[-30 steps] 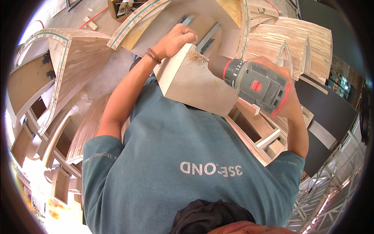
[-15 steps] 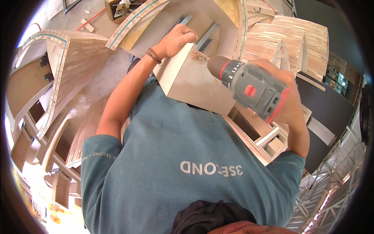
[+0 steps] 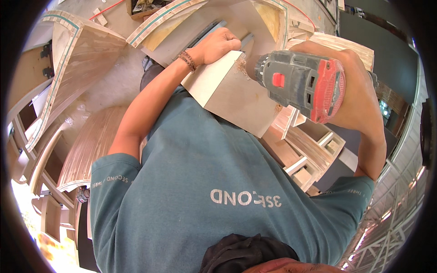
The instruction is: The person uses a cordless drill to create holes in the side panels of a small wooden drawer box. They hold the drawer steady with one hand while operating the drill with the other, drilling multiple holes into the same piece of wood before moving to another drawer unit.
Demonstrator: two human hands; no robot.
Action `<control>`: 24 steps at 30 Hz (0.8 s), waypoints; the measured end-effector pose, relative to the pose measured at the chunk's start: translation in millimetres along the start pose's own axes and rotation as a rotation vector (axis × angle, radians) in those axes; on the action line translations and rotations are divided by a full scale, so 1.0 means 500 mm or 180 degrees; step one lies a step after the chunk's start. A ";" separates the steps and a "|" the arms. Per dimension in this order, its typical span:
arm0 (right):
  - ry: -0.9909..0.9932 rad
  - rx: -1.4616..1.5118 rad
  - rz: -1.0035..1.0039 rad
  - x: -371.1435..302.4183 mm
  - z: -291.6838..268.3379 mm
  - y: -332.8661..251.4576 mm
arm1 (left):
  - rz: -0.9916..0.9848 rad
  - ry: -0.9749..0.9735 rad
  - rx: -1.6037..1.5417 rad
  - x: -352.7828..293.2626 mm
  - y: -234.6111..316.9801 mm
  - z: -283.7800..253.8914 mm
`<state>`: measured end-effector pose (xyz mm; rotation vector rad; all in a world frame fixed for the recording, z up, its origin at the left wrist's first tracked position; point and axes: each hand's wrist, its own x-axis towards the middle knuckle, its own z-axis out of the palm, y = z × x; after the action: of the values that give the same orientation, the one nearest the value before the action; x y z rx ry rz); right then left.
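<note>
While you are leaning over the pale wooden block (image 3: 232, 91), your left hand (image 3: 218, 44) is clenching over its far top edge, fingers curled down to pin it. Your right hand (image 3: 359, 91) is wrapping the grip of the grey-and-red power drill (image 3: 302, 84), whose nose is pressing into the block's upper corner, just beside your left hand, where wood shavings (image 3: 240, 67) are gathering.

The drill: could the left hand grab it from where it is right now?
Probably yes. The left hand rests on the top edge of the pale wooden panel, close beside the drill that the right hand holds, and nothing lies between them. It would have to let go of the panel first.
</note>
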<state>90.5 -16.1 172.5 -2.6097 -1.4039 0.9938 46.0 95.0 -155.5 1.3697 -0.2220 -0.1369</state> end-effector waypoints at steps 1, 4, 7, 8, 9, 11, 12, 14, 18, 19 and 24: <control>-0.0055 0.0113 0.0047 -0.003 -0.005 0.006 | 0.0022 0.0040 0.0005 0.004 0.003 0.005; -0.0069 0.0411 0.0243 -0.026 0.003 0.026 | 0.0038 0.0040 0.0017 0.008 0.007 0.011; 0.0096 0.0748 0.0313 -0.059 0.036 0.038 | 0.0028 -0.0077 0.0024 0.008 0.003 0.013; 0.0191 0.0735 0.0274 -0.065 0.047 0.037 | 0.0046 -0.0079 0.0058 0.007 -0.002 0.012; 0.0321 0.0736 0.0268 -0.076 0.061 0.031 | 0.0070 -0.0130 0.0101 0.009 0.003 0.010; 0.0474 0.0886 0.0395 -0.096 0.085 0.028 | 0.0023 -0.0135 -0.0014 0.007 0.011 0.008; 0.0467 0.0945 0.0427 -0.100 0.092 0.030 | -0.0002 -0.0142 -0.0069 0.005 0.017 0.007; 0.0452 0.1067 0.0488 -0.105 0.103 0.033 | 0.0032 -0.0028 0.0017 0.003 0.014 0.009; 0.0562 0.1232 0.0615 -0.104 0.137 0.025 | 0.0164 -0.0028 0.0010 -0.010 -0.002 -0.009; 0.0580 0.1328 0.0659 -0.109 0.141 0.022 | 0.0110 -0.0045 -0.0010 -0.010 0.001 -0.008; 0.0775 0.1314 0.0696 -0.125 0.167 0.019 | -0.0057 -0.0024 -0.0092 -0.011 -0.003 -0.002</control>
<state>28.0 -91.6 135.7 -2.4946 -0.7767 0.8368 40.7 96.8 -157.5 1.3428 -0.2135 -0.1596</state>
